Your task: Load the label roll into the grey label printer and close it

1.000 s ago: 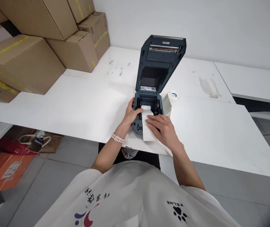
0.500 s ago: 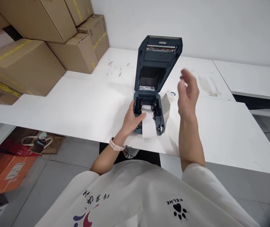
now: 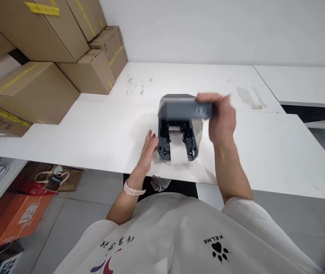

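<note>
A dark blue-grey label printer [image 3: 161,146] stands on the white table, its lid [image 3: 183,108] tilted partway down over the base and smeared by motion. My right hand [image 3: 222,118] grips the lid's right front corner, fingers over the top edge. From inside the printer a strip of white label paper [image 3: 178,146] runs forward and hangs over its front edge. My left hand [image 3: 148,150], with a pink band on the wrist, rests against the left side of the base, fingers stretched out and holding nothing. Part of the inside is hidden under the lid.
Cardboard boxes [image 3: 34,91] with yellow tape are stacked on the table's left end. Pale backing paper [image 3: 198,129] lies just right of the printer. A white wall [image 3: 208,34] rises behind the table. An orange box [image 3: 19,217] and a paper bag [image 3: 73,177] stand on the floor at left.
My right hand has taken hold of the lid and swung it from upright to partway down. My left hand has left the paper strip and moved to the printer's left side.
</note>
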`<action>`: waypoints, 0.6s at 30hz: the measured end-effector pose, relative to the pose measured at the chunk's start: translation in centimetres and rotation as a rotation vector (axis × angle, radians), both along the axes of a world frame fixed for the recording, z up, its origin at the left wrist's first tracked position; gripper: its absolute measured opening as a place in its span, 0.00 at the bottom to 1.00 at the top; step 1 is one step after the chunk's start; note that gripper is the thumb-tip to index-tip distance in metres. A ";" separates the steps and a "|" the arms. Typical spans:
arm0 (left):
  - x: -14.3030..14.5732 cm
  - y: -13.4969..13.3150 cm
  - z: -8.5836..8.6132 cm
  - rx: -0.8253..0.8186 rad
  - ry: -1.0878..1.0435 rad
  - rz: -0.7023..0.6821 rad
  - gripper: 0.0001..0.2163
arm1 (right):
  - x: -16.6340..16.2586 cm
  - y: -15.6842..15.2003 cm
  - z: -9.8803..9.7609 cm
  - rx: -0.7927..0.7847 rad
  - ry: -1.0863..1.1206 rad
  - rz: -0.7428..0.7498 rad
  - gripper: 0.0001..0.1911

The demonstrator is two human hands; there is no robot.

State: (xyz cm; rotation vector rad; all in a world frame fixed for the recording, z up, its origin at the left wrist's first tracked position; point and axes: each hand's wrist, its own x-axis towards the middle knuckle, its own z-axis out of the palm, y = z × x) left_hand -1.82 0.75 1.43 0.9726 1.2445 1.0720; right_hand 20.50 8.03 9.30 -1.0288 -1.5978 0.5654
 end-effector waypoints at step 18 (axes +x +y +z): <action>3.2 -1.5 -0.7 0.305 0.183 0.188 0.33 | -2.0 -7.5 -6.6 0.034 -0.185 -0.110 0.15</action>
